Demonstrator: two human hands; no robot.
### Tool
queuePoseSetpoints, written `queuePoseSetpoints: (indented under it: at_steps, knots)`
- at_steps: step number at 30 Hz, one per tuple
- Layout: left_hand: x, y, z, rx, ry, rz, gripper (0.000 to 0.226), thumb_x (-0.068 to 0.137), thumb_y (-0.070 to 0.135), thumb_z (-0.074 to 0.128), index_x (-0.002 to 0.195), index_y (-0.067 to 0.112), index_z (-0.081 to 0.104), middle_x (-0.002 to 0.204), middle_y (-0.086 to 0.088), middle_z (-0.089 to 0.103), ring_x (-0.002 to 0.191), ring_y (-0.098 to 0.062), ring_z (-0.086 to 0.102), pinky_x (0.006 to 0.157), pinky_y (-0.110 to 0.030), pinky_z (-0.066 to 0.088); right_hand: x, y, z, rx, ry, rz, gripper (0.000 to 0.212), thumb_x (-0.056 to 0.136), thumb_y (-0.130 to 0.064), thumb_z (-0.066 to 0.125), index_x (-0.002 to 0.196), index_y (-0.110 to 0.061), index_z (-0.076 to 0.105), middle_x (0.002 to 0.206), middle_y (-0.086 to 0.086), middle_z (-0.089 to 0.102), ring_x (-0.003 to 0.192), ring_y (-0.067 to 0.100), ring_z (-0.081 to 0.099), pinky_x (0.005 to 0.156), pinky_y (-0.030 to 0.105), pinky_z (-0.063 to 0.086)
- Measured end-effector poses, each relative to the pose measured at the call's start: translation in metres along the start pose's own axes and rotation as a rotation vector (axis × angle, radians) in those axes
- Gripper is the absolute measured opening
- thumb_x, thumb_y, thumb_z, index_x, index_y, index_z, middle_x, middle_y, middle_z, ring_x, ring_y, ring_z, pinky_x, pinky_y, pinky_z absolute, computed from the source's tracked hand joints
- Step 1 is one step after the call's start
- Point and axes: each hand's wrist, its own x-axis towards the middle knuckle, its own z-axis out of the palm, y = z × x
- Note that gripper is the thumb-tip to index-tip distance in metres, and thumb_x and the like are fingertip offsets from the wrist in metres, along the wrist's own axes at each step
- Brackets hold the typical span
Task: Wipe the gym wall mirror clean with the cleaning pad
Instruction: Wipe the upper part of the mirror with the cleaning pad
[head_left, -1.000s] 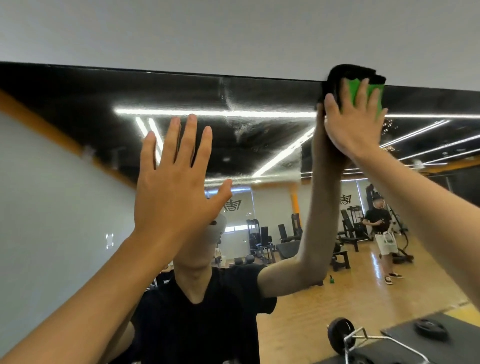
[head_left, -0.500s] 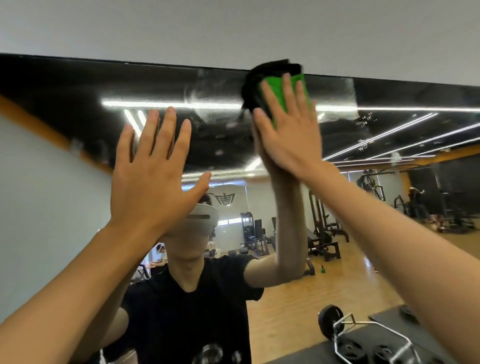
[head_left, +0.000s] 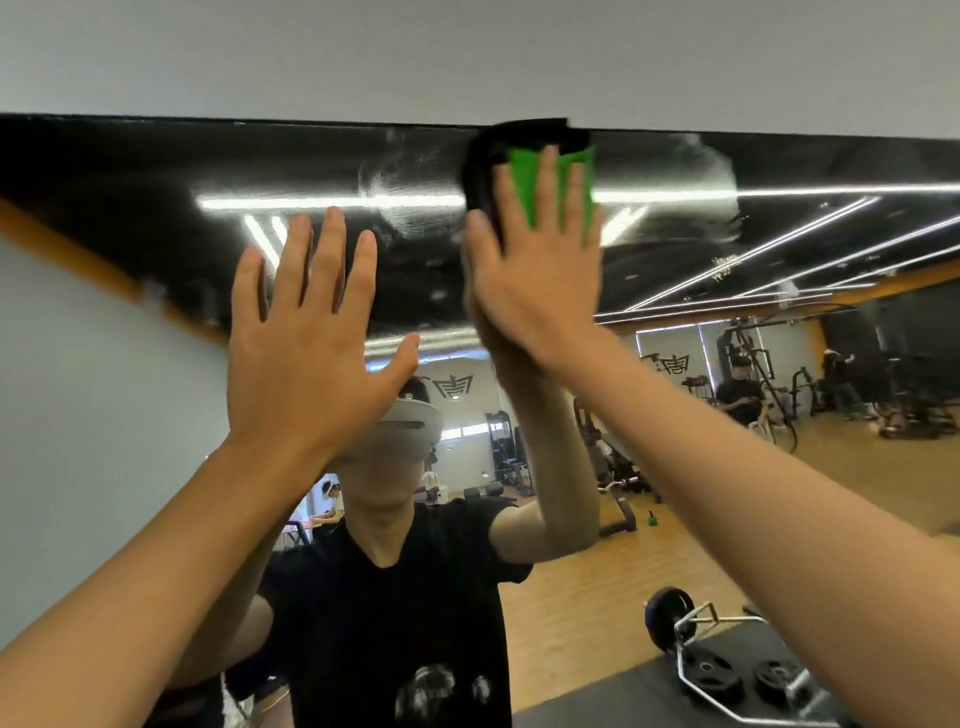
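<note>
Both hands spread flat: right hand (head_left: 535, 280) presses the green-and-black cloth cleaning pad (head_left: 524, 176) against the smeared glossy wall mirror (head_left: 156, 171); left hand (head_left: 306, 332) holds nothing.

bare forearms, black v-neck t-shirt (head_left: 395, 623) (pale print low), white headset (head_left: 410, 431).

There is only one view, from a camera on the person's head. It looks forward and slightly up at the mirror (head_left: 156, 171), very near, at arm's length. The top edge of the mirror crosses the upper frame, and both raised arms enter from below.
</note>
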Motion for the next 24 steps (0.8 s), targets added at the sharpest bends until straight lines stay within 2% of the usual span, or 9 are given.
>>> queuePoseSetpoints:
  at_steps: [2,5,7,10,13,16,18,21,24]
  knots:
    - [0.000,0.000,-0.001,0.006,-0.003,0.001,0.087,0.101,0.068,0.024,0.169,0.014,0.019,0.176,-0.013,0.011,0.164,-0.031,0.005,0.130,-0.058,0.008,-0.019,-0.019,0.008,-0.008,0.005,-0.130,0.064,0.105,-0.059,0.021,0.164,-0.034,0.020,0.174,0.008,0.005,0.160,0.031,-0.002,0.128,0.053,-0.002]
    - [-0.001,-0.001,-0.001,0.006,0.001,-0.002,0.086,0.101,0.068,0.025,0.169,0.014,0.020,0.176,-0.013,0.012,0.164,-0.030,0.005,0.130,-0.058,0.009,-0.026,-0.002,0.008,-0.038,-0.029,-0.314,0.062,0.107,-0.058,0.020,0.165,-0.036,0.017,0.174,0.007,0.007,0.161,0.027,-0.001,0.129,0.053,0.003]
    - [-0.001,-0.002,0.000,0.011,0.000,0.003,0.086,0.101,0.067,0.026,0.169,0.014,0.020,0.176,-0.013,0.012,0.164,-0.030,0.005,0.130,-0.058,0.009,-0.016,0.022,0.002,-0.036,-0.039,-0.330,0.061,0.107,-0.059,0.019,0.164,-0.039,0.015,0.175,0.004,0.005,0.161,0.024,-0.002,0.129,0.053,0.004]
    - [-0.001,-0.003,0.000,0.007,-0.007,0.007,0.086,0.102,0.068,0.024,0.169,0.015,0.019,0.177,-0.013,0.011,0.164,-0.031,0.005,0.130,-0.059,0.009,0.010,0.069,-0.011,-0.015,-0.035,-0.070,0.060,0.108,-0.060,0.019,0.164,-0.042,0.012,0.175,0.001,-0.001,0.161,0.023,-0.006,0.129,0.051,-0.003]
    - [-0.001,-0.001,0.000,0.010,-0.005,0.002,0.086,0.101,0.068,0.024,0.169,0.014,0.019,0.177,-0.013,0.011,0.164,-0.032,0.006,0.130,-0.059,0.010,0.029,0.103,-0.022,-0.005,-0.039,0.220,0.063,0.108,-0.060,0.014,0.166,-0.037,0.005,0.174,0.005,-0.008,0.160,0.026,-0.010,0.128,0.056,-0.003]
    - [-0.001,0.000,-0.001,0.002,0.002,0.000,0.087,0.101,0.068,0.024,0.169,0.014,0.019,0.176,-0.014,0.013,0.163,-0.033,0.007,0.129,-0.060,0.010,0.026,0.079,-0.019,0.014,-0.035,0.296,0.067,0.108,-0.060,0.014,0.167,-0.032,0.001,0.173,0.009,-0.011,0.159,0.031,-0.013,0.127,0.057,-0.006]
    - [0.000,0.000,-0.001,-0.002,0.006,0.001,0.087,0.100,0.067,0.026,0.169,0.014,0.019,0.176,-0.014,0.013,0.163,-0.034,0.008,0.129,-0.060,0.010,0.005,0.043,-0.009,0.017,-0.026,0.175,0.066,0.108,-0.060,0.017,0.167,-0.033,0.006,0.174,0.009,-0.009,0.159,0.031,-0.013,0.127,0.056,-0.007]
    - [0.000,0.000,-0.001,-0.013,0.014,-0.007,0.086,0.100,0.066,0.030,0.168,0.013,0.021,0.176,-0.014,0.013,0.163,-0.033,0.008,0.129,-0.060,0.010,-0.038,0.000,0.008,-0.021,0.021,-0.101,0.064,0.106,-0.058,0.020,0.165,-0.032,0.019,0.174,0.011,0.004,0.160,0.033,-0.003,0.127,0.057,0.002]
    - [0.000,0.001,0.000,-0.017,0.017,-0.008,0.086,0.100,0.065,0.032,0.168,0.013,0.022,0.176,-0.015,0.014,0.163,-0.033,0.010,0.128,-0.060,0.010,-0.050,0.008,0.007,-0.010,-0.022,-0.257,0.062,0.106,-0.056,0.019,0.164,-0.033,0.023,0.174,0.009,0.011,0.161,0.030,0.002,0.127,0.055,0.005]
